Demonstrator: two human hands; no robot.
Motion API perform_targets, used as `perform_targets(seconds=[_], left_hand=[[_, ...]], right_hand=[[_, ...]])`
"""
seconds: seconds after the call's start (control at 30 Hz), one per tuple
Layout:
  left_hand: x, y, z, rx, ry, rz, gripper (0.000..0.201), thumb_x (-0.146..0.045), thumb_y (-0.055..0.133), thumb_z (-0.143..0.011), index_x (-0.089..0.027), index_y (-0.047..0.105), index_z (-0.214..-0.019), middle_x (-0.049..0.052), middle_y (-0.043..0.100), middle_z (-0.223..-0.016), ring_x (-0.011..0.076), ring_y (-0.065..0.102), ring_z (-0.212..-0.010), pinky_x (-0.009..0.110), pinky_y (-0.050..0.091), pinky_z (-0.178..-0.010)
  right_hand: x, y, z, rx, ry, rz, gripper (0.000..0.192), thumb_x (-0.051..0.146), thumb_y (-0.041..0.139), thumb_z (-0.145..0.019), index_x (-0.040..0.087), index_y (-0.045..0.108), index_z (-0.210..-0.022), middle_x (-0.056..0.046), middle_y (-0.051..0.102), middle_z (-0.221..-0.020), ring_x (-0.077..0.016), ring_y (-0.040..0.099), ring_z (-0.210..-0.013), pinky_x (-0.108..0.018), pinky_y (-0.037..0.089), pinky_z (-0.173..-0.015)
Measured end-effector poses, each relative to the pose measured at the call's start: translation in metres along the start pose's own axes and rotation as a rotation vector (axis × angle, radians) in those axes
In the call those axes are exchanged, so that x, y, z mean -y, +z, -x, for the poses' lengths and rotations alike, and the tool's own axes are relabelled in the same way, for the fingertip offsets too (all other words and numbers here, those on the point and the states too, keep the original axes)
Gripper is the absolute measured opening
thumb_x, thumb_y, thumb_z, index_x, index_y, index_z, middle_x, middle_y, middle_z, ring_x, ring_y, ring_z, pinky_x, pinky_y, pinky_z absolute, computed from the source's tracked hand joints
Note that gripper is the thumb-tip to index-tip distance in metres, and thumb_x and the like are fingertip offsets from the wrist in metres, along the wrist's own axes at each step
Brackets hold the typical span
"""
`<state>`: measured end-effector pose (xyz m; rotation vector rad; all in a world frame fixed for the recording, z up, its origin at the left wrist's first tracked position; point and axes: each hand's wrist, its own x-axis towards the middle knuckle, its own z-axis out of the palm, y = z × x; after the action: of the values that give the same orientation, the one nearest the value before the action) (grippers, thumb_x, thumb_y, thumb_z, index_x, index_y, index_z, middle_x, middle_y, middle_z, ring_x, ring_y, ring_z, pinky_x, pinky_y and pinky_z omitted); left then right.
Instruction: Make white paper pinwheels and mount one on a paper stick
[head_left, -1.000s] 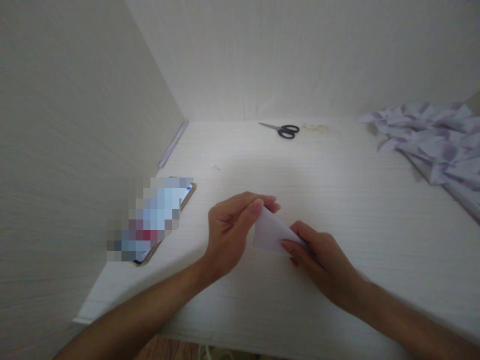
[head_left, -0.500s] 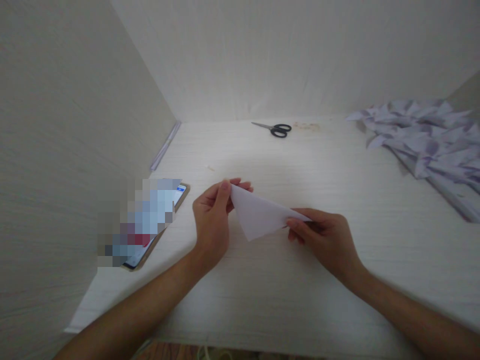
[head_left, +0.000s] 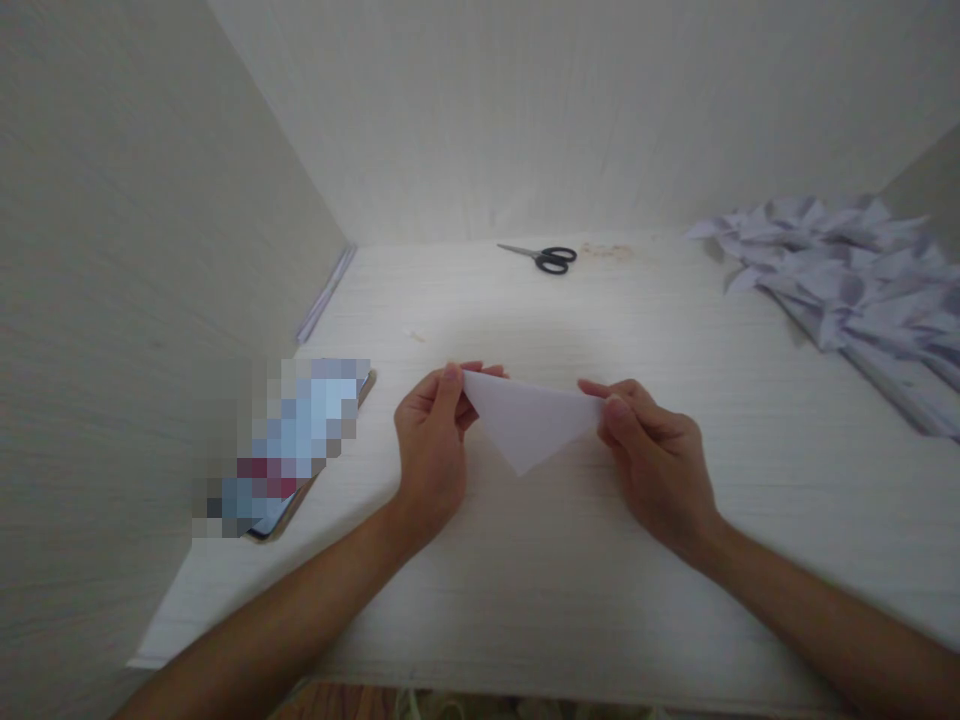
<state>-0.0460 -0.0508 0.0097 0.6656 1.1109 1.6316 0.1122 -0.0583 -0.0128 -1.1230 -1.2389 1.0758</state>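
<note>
Fingers of the left hand (head_left: 431, 440) pinch one end corner of a flat white paper triangle (head_left: 529, 420), thumb uppermost. Fingers of the right hand (head_left: 664, 460) pinch the opposite end corner, thumb likewise on top.

Position: triangle between the two hands, over the middle of the white wood-grained desk (head_left: 525, 600), apparently lifted off it. Long side faces the desk's back edge; third corner points to the front edge.

Change: half a second ago the right thumb lay further in on the paper, a tip showing beyond it, and the long side sloped down to the right. Now the right grip sits out at the corner and the slope is slighter. Reading: hold is probably more even, with the triangle's middle left uncovered.

Surroundings: black-handled metal scissors (head_left: 553, 262) near the back edge; pile of pointed, folded white paper pieces (head_left: 847, 270) toward the back right corner; slim folded pale paper strip (head_left: 326, 295) along the left edge; tan-cased phone (head_left: 315, 430), screen pixelated, near the left edge.
</note>
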Motion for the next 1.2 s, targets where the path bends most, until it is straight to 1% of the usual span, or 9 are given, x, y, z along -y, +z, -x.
perform_targets(seconds=[0.2, 0.33, 0.47, 0.6, 0.73, 0.83, 0.97, 1.07, 1.2], left_hand=[[-0.001, 0.002, 0.0, 0.038, -0.02, 0.009, 0.018, -0.029, 0.054, -0.073, -0.014, 0.059, -0.066, 0.003, 0.068, -0.065, 0.0129, 0.063, -0.065, 0.023, 0.047, -0.06], [-0.001, 0.001, -0.003, 0.067, -0.06, 0.027, 0.018, -0.029, 0.054, -0.073, -0.014, 0.058, -0.065, 0.003, 0.068, -0.064, 0.0126, 0.063, -0.065, 0.023, 0.047, -0.061], [0.001, 0.0, -0.004, 0.088, -0.145, 0.066, 0.018, -0.027, 0.052, -0.074, -0.013, 0.057, -0.064, 0.002, 0.066, -0.062, 0.0108, 0.062, -0.062, 0.021, 0.047, -0.06], [0.003, -0.001, -0.005, 0.116, -0.272, 0.119, 0.016, -0.025, 0.053, -0.074, -0.013, 0.057, -0.063, 0.001, 0.065, -0.061, 0.0089, 0.06, -0.059, 0.019, 0.046, -0.058], [0.003, -0.001, -0.006, 0.144, -0.402, 0.171, 0.015, -0.022, 0.051, -0.075, -0.014, 0.057, -0.063, 0.001, 0.064, -0.063, 0.0083, 0.059, -0.06, 0.019, 0.046, -0.059], [0.003, 0.001, -0.006, 0.171, -0.448, 0.187, 0.017, -0.021, 0.049, -0.076, -0.014, 0.057, -0.063, 0.001, 0.064, -0.063, 0.0083, 0.059, -0.06, 0.019, 0.046, -0.06], [0.004, 0.002, -0.005, 0.204, -0.428, 0.17, 0.019, -0.022, 0.05, -0.076, -0.014, 0.057, -0.061, 0.002, 0.064, -0.062, 0.0088, 0.059, -0.06, 0.019, 0.047, -0.06], [0.007, -0.001, -0.005, 0.235, -0.308, 0.085, 0.017, -0.025, 0.054, -0.073, -0.014, 0.058, -0.061, 0.001, 0.063, -0.059, 0.0086, 0.059, -0.057, 0.019, 0.048, -0.056], [0.011, -0.004, -0.005, 0.244, -0.181, -0.1, 0.018, -0.032, 0.058, -0.069, -0.015, 0.06, -0.063, -0.001, 0.062, -0.058, 0.0079, 0.058, -0.054, 0.018, 0.047, -0.052]], right_hand=[[0.002, 0.001, -0.004, -0.013, -0.004, -0.148, 0.015, 0.031, 0.054, -0.077, 0.029, 0.069, -0.079, 0.0, 0.051, -0.092, -0.0124, 0.049, -0.085, -0.028, 0.04, -0.075], [0.007, 0.002, -0.007, 0.027, 0.093, -0.312, 0.017, 0.032, 0.053, -0.077, 0.024, 0.068, -0.074, -0.002, 0.058, -0.102, -0.0138, 0.053, -0.088, -0.029, 0.043, -0.078], [0.012, 0.004, -0.008, 0.123, 0.24, -0.442, 0.019, 0.033, 0.051, -0.077, 0.021, 0.063, -0.068, -0.002, 0.064, -0.098, -0.0143, 0.057, -0.091, -0.031, 0.043, -0.083], [0.015, 0.004, -0.008, 0.16, 0.35, -0.499, 0.021, 0.036, 0.049, -0.078, 0.022, 0.051, -0.063, -0.001, 0.068, -0.091, -0.0138, 0.06, -0.087, -0.031, 0.046, -0.079], [0.017, 0.004, -0.01, 0.174, 0.41, -0.483, 0.022, 0.04, 0.05, -0.076, 0.022, 0.046, -0.063, -0.003, 0.069, -0.086, -0.0157, 0.061, -0.084, -0.031, 0.049, -0.073], [0.018, 0.004, -0.011, 0.175, 0.437, -0.52, 0.022, 0.04, 0.053, -0.074, 0.022, 0.046, -0.062, -0.002, 0.069, -0.076, -0.0151, 0.062, -0.077, -0.03, 0.049, -0.07], [0.019, 0.003, -0.012, 0.169, 0.454, -0.52, 0.023, 0.038, 0.051, -0.075, 0.021, 0.047, -0.061, -0.001, 0.067, -0.064, -0.0127, 0.061, -0.064, -0.027, 0.049, -0.062], [0.017, 0.001, -0.014, 0.128, 0.411, -0.46, 0.024, 0.039, 0.049, -0.077, 0.021, 0.048, -0.061, 0.001, 0.062, -0.056, -0.0117, 0.058, -0.055, -0.025, 0.048, -0.055], [0.011, -0.004, -0.016, 0.0, 0.283, -0.351, 0.026, 0.04, 0.051, -0.075, 0.02, 0.051, -0.059, 0.003, 0.05, -0.05, -0.0094, 0.048, -0.046, -0.023, 0.044, -0.047]])
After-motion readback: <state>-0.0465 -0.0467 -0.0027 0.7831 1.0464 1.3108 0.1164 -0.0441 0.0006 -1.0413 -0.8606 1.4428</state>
